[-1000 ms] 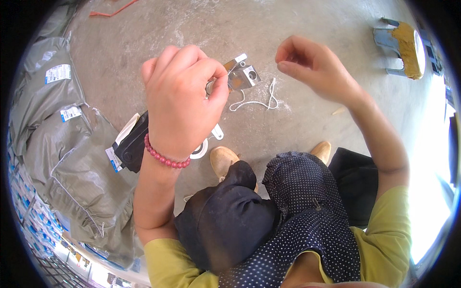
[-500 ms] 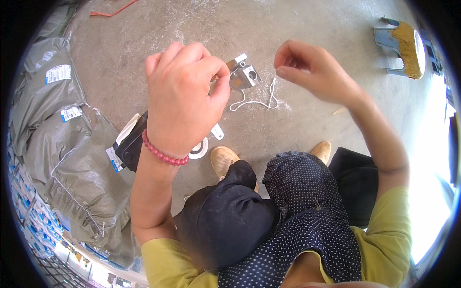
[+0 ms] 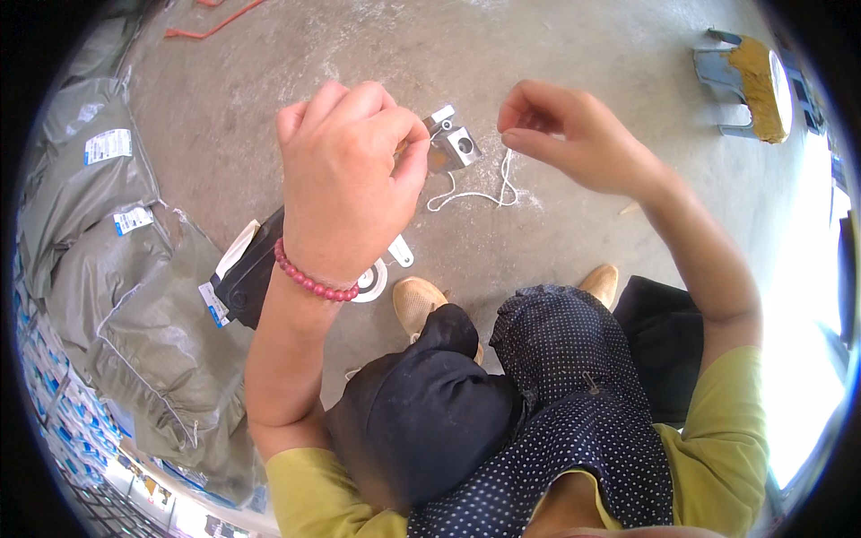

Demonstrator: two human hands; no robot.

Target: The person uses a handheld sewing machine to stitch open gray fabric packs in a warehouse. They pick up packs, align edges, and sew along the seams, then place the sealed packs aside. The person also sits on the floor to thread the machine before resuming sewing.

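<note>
My left hand (image 3: pixel 354 170), a beaded bracelet (image 3: pixel 309 283) on its wrist, is raised with thumb and forefinger pinched together. What they hold, if anything, is too small to make out. Just beyond those fingertips a metal piece (image 3: pixel 462 148) with a round hole shows against the floor. A white cord (image 3: pixel 489 195) curves from beside it toward my right hand (image 3: pixel 565 134). The right fingers are curled against the thumb. Whether they grip the cord's end or something else cannot be seen. Partly behind my left wrist are a black object (image 3: pixel 251 285) and a white ring (image 3: pixel 380 280).
Grey woven sacks (image 3: pixel 134 323) with labels are piled along the left. A blue stool (image 3: pixel 722 76) with a brown, worn cover stands at the far right. An orange strip (image 3: pixel 215 25) lies on the concrete floor (image 3: pixel 404 45) at the top left. My shoes (image 3: pixel 417 300) are below my hands.
My right hand has moved slightly left, closer to my left hand. The left hand has shifted a little right and down, still pinched. The view has moved slightly too.
</note>
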